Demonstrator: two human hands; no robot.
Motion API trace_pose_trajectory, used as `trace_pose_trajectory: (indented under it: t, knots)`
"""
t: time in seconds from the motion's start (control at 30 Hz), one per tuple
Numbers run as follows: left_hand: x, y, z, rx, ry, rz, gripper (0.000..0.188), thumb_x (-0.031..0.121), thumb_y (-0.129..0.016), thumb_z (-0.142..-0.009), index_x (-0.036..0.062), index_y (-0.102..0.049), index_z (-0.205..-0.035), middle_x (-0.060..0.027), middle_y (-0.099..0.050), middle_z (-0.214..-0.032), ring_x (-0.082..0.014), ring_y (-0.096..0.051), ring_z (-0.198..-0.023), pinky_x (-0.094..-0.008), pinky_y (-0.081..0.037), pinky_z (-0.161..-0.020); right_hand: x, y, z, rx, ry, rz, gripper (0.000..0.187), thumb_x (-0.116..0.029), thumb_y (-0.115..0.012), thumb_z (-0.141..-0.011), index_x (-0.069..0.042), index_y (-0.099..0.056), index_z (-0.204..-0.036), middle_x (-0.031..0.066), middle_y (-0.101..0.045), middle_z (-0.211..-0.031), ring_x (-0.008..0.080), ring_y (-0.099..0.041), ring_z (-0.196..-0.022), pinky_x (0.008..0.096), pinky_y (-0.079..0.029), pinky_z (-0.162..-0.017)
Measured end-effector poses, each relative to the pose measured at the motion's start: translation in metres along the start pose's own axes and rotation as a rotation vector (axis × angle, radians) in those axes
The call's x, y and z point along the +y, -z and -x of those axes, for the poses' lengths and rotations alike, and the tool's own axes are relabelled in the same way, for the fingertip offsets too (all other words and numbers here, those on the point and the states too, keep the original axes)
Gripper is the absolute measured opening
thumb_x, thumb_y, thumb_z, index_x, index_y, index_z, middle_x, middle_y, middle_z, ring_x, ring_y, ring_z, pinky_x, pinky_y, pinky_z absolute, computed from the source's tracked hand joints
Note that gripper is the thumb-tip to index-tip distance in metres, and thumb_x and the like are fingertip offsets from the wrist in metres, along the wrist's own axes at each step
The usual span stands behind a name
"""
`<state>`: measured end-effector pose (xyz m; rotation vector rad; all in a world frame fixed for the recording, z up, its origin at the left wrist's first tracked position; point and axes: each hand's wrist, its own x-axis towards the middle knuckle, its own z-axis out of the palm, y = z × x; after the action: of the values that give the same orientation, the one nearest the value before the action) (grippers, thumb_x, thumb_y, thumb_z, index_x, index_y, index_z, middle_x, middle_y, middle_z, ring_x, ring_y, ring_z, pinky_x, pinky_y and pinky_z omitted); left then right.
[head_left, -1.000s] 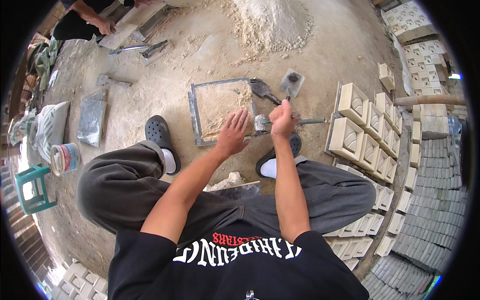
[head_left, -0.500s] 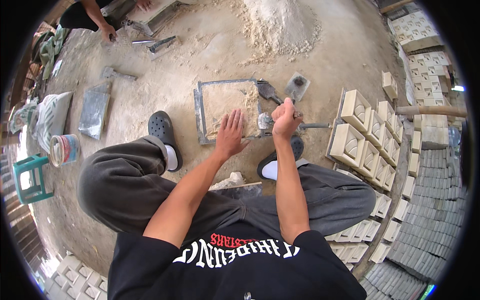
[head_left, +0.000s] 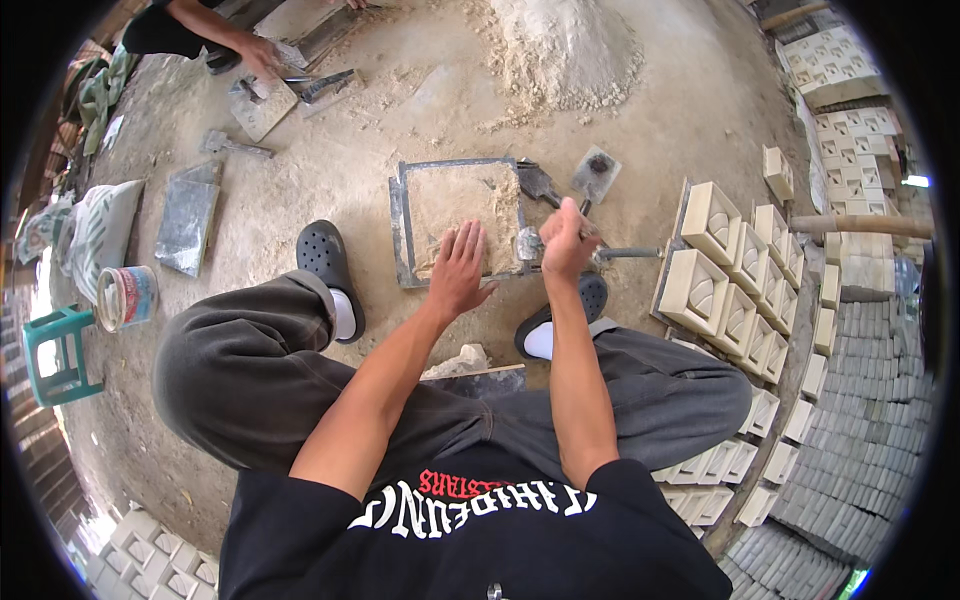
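A square metal mould frame (head_left: 460, 163) lies on the ground between my feet, filled with pale sandy powder (head_left: 445, 205). My left hand (head_left: 460, 270) rests flat on the powder near the frame's close edge, fingers stretched out. Just right of the frame, my right hand (head_left: 567, 242) is closed in a fist around the handle of what looks like a hammer. Its grey, dusty head (head_left: 529, 243) is at the frame's right side; the fist hides most of the handle. Beyond that fist lie a dark trowel (head_left: 538, 180) and a flat plate float (head_left: 597, 172).
Patterned cream blocks (head_left: 735, 250) stand in rows at right, beside stacked grey tiles (head_left: 855, 400). A powder heap (head_left: 565, 50) rises ahead. At left are a grey slab (head_left: 188, 220), a bucket (head_left: 128, 298) and a green stool (head_left: 62, 355). A co-worker's hand (head_left: 262, 58) is at far left.
My right fist has shifted slightly left and down; my left hand stays almost where it was. The co-worker's hand has moved right, and a flat plate float now shows beneath it.
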<state>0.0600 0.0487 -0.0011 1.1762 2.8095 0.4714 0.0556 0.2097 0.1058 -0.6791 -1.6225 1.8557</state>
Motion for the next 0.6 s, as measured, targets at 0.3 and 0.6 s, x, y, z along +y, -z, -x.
trace_pose_trajectory:
  t: [0.3,0.6]
  knots:
    - [-0.003,-0.001,0.002,-0.002,0.019,0.026,0.105,0.057,-0.07,-0.075,-0.0044,-0.028,-0.148,-0.0174,-0.027,-0.156,-0.0304,-0.019,-0.147,-0.0467,-0.013,-0.121,-0.008,-0.005,0.007,-0.003,-0.011,-0.087,0.049,-0.019,-0.055,-0.096,-0.009,-0.041,-0.05,-0.0023,-0.043,-0.049,0.007,-0.036,-0.044,0.0279,-0.025,-0.043]
    - [-0.003,0.0,0.0,-0.008,0.02,-0.008,0.105,0.058,-0.069,-0.074,-0.0042,-0.028,-0.148,-0.017,-0.026,-0.156,-0.0301,-0.019,-0.147,-0.0468,-0.013,-0.121,-0.009,-0.012,0.016,0.013,0.013,-0.048,0.051,-0.019,-0.054,-0.096,-0.012,-0.034,-0.05,-0.0025,-0.037,-0.047,0.008,-0.03,-0.04,0.0278,-0.023,-0.042]
